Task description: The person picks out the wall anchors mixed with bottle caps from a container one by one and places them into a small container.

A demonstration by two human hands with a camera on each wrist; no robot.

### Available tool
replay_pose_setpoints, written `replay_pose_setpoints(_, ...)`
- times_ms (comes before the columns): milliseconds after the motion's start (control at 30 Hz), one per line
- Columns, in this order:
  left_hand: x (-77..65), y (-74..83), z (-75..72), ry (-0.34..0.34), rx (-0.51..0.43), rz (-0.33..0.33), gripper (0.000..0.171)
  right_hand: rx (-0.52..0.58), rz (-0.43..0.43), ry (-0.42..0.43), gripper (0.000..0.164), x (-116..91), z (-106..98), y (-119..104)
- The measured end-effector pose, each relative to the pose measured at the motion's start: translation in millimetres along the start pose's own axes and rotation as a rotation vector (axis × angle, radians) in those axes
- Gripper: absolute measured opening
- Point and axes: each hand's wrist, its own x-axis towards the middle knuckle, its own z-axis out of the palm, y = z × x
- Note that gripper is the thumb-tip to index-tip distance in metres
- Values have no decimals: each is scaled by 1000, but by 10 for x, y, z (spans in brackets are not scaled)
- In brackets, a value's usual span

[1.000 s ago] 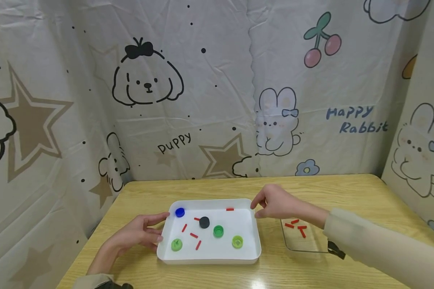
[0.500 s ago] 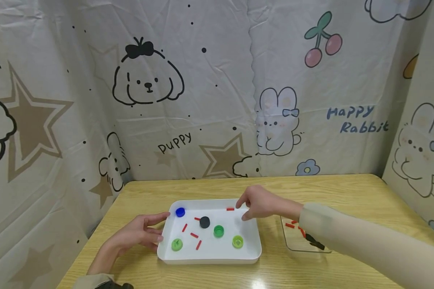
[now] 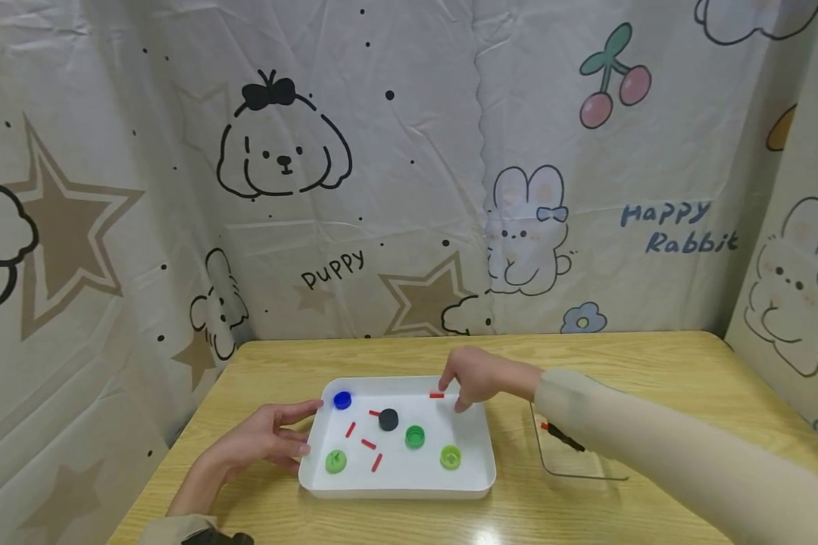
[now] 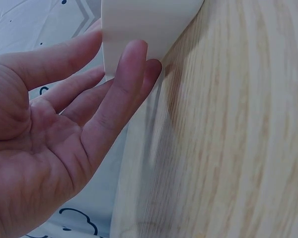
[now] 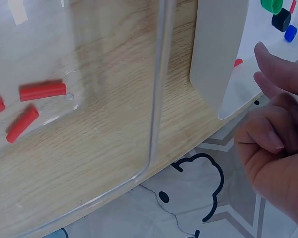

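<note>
A white tray point(image 3: 398, 493) sits on the table. My left hand point(image 3: 259, 440) rests its fingertips against the tray's left side, fingers loosely extended. Over the far right corner, my right hand point(image 3: 479, 375) reaches in with thumb and index finger parted and the other fingers curled. Its fingertips are close around a short red tube point(image 3: 437, 395) on the tray floor. Several more red pieces lie scattered there, along with a blue cap point(image 3: 342, 400), a black cap point(image 3: 388, 419), a green cap point(image 3: 415, 437), a yellow-green cap point(image 3: 451, 456) and a light green cap point(image 3: 336, 461).
Right of the tray stands a clear shallow container point(image 5: 156, 94), partly hidden by the right sleeve in the head view. Red tubes point(image 5: 42, 91) lie inside it. The wooden table point(image 3: 266, 515) ends at a patterned curtain point(image 3: 409, 227) behind.
My right hand has moved left from the tray's right rim, over the tray, and down to the red tube. The left hand keeps its place on the tray's side.
</note>
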Motion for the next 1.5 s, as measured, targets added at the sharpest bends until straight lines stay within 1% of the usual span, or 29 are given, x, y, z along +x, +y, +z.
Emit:
replay_pose_setpoints(233,0,1,-3,-5,-12,3,85,3,107,-57,39,52,50,-20)
replay_pose_setpoints(333,-2,1,-3,-4,-14,5,85,-5,144,-63,42,75,86,-33)
replay_pose_setpoints(467,-1,0,-2,-2,-15,0,85,-19,172,-71,46,110,155,-64)
replay_pose_setpoints(600,2,4,2,-3,-17,-7,85,2,198,-62,43,125,203,-106)
replay_pose_setpoints(667,2,3,1,-1,-16,-9,85,29,203,-51,38,125,206,-125)
replay_pose_setpoints(767,-2,-2,-3,2,-14,-13,85,71,196,-47,30,123,204,-140)
replay_pose_setpoints(833,-3,-4,-3,4,-12,-14,85,78,183,-44,26,121,204,-134)
replay_pose_setpoints(1000,-8,-3,2,7,-13,-10,85,23,155,-31,23,103,217,-93)
replay_pose_setpoints(1100,-8,-2,1,7,-12,-10,85,32,154,-33,20,94,237,-69)
replay_pose_setpoints(1333,-3,-3,-4,1,-14,-8,85,111,116,-44,22,99,261,-63)
replay_pose_setpoints(1433,-1,-3,-7,0,-15,-6,86,121,99,-21,24,111,261,-61)
replay_pose_setpoints(1500,0,-6,-8,-1,-17,-5,86,114,71,5,26,120,260,-59)
